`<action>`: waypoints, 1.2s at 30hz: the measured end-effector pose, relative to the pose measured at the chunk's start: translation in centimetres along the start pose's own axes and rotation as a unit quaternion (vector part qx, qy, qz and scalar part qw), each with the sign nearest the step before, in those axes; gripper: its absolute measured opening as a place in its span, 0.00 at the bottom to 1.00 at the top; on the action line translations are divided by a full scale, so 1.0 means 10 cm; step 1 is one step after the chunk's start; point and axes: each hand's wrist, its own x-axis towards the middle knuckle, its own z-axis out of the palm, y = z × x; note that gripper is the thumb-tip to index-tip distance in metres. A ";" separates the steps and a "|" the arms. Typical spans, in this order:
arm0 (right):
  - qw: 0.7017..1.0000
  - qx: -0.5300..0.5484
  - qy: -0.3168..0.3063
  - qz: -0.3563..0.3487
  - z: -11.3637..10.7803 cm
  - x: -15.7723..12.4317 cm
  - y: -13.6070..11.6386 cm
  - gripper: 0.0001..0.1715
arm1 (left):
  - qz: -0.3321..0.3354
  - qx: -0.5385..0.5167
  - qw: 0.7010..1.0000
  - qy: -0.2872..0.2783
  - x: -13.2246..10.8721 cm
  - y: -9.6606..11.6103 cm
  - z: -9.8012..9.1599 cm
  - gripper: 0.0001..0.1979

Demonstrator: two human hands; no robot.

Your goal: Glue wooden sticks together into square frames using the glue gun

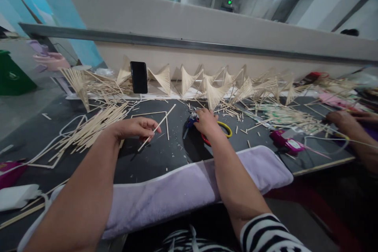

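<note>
My left hand [134, 128] rests on the dark table [165, 153] and pinches a thin wooden stick [161, 123] that slants up to the right. My right hand [206, 122] is closed around a blue glue gun [192, 118] lying on the table, beside yellow and red rings [226, 128]. A thin stick frame [149, 114] lies just behind my left hand.
Loose sticks [94, 126] are piled at the left. Fan-shaped stick models [212, 86] and a black phone [138, 76] stand along the back wall. A pink glue gun [288, 141] lies at the right, near another person's hands [345, 120]. A lilac towel [177, 189] covers the near edge.
</note>
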 end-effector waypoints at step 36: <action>0.365 0.930 -0.038 -0.039 -0.12 0.05 0.07 0.04 | 0.031 0.044 0.999 0.009 -0.19 0.08 -0.05 0.17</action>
